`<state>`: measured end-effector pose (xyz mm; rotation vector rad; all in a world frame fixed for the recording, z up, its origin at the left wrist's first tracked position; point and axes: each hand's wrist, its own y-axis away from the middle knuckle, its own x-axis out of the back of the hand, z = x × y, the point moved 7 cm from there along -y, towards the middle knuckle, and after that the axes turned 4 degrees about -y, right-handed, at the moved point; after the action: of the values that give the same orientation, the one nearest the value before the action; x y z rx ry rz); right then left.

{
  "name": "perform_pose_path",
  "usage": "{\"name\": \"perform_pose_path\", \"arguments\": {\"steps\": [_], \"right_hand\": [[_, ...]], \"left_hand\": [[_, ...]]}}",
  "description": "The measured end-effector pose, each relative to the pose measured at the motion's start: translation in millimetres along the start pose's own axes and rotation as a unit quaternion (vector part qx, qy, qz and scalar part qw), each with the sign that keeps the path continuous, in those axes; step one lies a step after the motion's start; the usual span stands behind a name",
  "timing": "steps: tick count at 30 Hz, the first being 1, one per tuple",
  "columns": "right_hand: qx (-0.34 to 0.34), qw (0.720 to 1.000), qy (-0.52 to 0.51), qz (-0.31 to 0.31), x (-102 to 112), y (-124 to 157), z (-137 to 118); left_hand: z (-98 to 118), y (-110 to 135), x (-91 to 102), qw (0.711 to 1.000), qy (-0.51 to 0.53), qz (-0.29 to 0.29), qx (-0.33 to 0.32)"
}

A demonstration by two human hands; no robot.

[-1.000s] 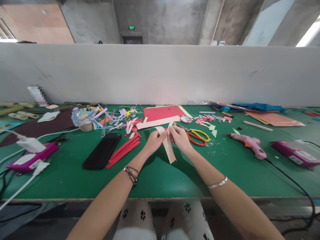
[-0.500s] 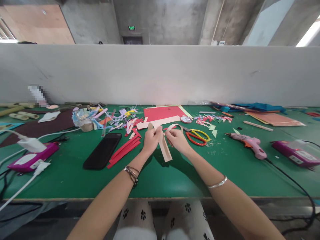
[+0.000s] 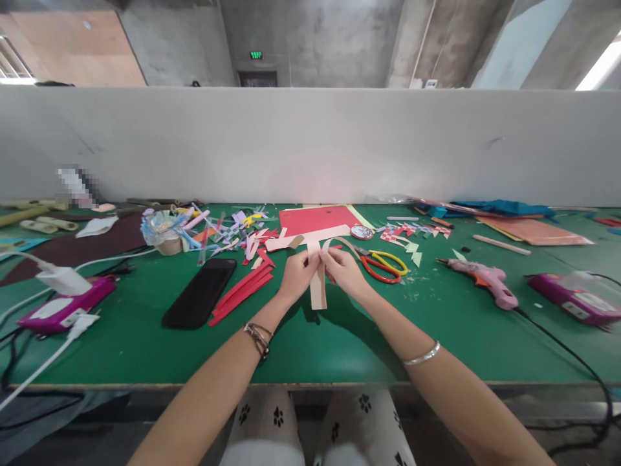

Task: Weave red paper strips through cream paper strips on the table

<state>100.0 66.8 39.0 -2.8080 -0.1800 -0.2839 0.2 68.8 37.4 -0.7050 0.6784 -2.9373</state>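
Both my hands meet over the middle of the green table (image 3: 310,349), pinching beige paper strips (image 3: 318,291). My left hand (image 3: 299,275) is closed on the strips from the left, and one strip end sticks out to the upper left. From the right, my right hand (image 3: 345,272) is closed on them too, with a curved strip arching past its fingers. One strip hangs straight down between my hands, its end near the tabletop.
A black phone (image 3: 200,293) and red paper strips (image 3: 240,292) lie to the left. Scissors (image 3: 383,264) and a pink glue gun (image 3: 480,279) lie to the right. Red card (image 3: 315,220), coloured scraps, purple devices (image 3: 65,309) and cables are scattered about; a white partition stands behind.
My hands have drawn closer together. The hanging beige strip swung from slanting right to pointing straight down, and the loop above has been flattened.
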Motion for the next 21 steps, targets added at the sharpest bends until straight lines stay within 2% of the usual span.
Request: {"name": "perform_pose_path", "arguments": {"steps": [4, 9, 11, 16, 21], "right_hand": [[-0.014, 1.0, -0.017, -0.001, -1, 0, 0], [-0.062, 0.997, -0.038, 0.009, -2, 1, 4], [-0.068, 0.996, -0.047, 0.018, -1, 1, 4], [-0.053, 0.994, -0.075, 0.057, 5, 0, 4], [-0.03, 0.999, -0.026, 0.033, 2, 0, 4]], "left_hand": [[-1, 1, 0.2, 1.0, 0.015, 0.015, 0.006], [0, 1, 4.6, 0.998, 0.038, 0.045, 0.012], [1, 1, 4.2, 0.998, 0.048, 0.036, 0.016], [4, 1, -6.2, 0.996, 0.073, -0.046, 0.005], [2, 1, -3.8, 0.998, 0.049, -0.027, 0.002]]}}
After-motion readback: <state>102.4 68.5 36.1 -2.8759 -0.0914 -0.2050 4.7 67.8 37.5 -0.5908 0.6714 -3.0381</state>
